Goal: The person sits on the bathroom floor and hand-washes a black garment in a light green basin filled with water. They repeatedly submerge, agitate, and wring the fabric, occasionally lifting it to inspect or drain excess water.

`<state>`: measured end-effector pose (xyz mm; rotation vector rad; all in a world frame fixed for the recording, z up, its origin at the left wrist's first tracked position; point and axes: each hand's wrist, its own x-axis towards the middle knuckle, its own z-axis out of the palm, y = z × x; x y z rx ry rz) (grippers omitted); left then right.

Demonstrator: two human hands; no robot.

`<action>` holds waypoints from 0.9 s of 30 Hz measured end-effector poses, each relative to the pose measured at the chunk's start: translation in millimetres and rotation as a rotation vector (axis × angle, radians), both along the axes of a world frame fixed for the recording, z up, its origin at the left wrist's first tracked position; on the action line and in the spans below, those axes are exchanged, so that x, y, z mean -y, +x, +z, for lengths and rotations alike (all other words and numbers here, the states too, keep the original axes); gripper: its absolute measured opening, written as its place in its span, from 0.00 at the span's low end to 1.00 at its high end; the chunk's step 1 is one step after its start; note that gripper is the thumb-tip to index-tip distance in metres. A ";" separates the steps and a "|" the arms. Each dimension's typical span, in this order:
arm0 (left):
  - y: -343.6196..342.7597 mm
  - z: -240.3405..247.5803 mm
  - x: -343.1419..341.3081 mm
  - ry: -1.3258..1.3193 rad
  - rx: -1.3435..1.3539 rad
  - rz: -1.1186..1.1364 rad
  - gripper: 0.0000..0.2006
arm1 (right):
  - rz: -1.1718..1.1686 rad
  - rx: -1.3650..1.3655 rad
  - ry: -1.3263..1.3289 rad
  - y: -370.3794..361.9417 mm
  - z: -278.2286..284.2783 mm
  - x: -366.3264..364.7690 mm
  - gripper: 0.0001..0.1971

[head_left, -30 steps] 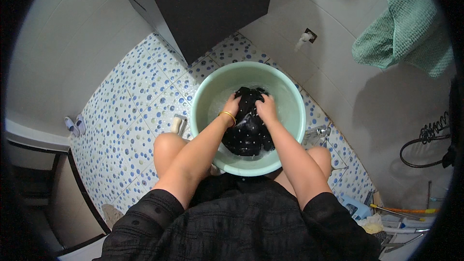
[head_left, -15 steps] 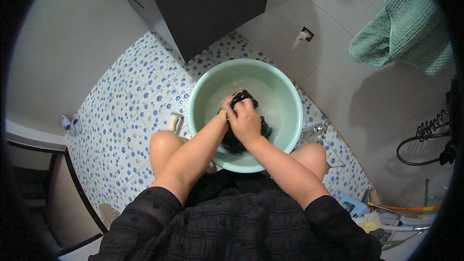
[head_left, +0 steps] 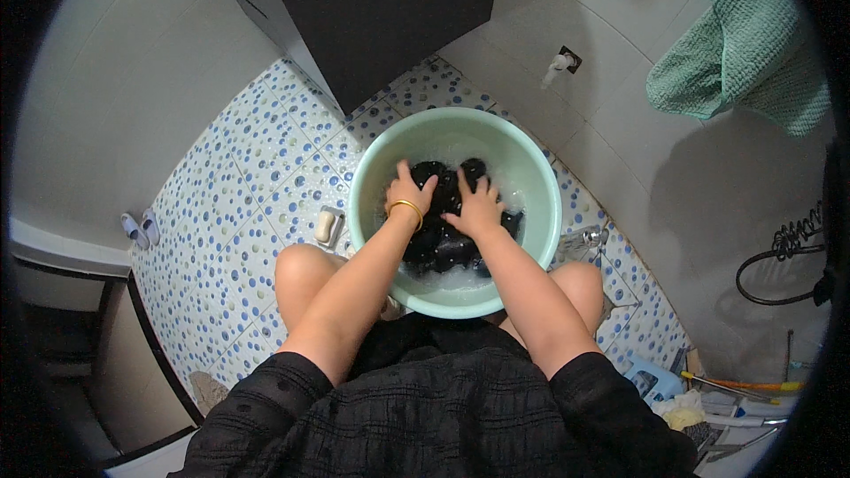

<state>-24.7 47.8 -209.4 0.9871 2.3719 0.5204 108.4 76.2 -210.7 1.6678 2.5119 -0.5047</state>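
A wide pale green basin (head_left: 537, 188) stands on the tiled floor between my knees, with sudsy water in it. Wet black cloth (head_left: 450, 246) lies spread and bunched in the water. My left hand (head_left: 410, 194), with a gold bangle at its wrist, rests on the cloth's left side with fingers spread. On the right side of the cloth lies my right hand (head_left: 479, 210), its fingers likewise apart. Neither hand grips the cloth. Parts of the cloth under my palms are hidden.
A pale soap bar (head_left: 325, 227) sits left of the basin. Slippers (head_left: 140, 228) are farther left. A dark cabinet (head_left: 390, 18) stands beyond the basin; a tap (head_left: 558, 67) and green towel (head_left: 722, 53) are on the right wall. A blue plastic item (head_left: 653, 379) lies lower right.
My hands have parted and opened, letting go of the bunched black cloth they were rubbing together. The cloth has dropped and spread out in the basin.
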 end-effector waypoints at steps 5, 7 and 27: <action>6.9 -52.3 -17.2 0.146 0.291 -0.070 0.36 | -0.412 -0.470 -0.169 -3.4 -47.1 -34.1 0.29; -3.8 -81.7 -28.5 0.278 0.663 -0.041 0.38 | -0.308 -0.558 0.009 -13.2 -37.0 -22.0 0.24; 4.7 18.7 -8.5 0.021 -0.017 -0.127 0.31 | -0.188 -0.100 -0.286 28.7 31.4 -16.9 0.60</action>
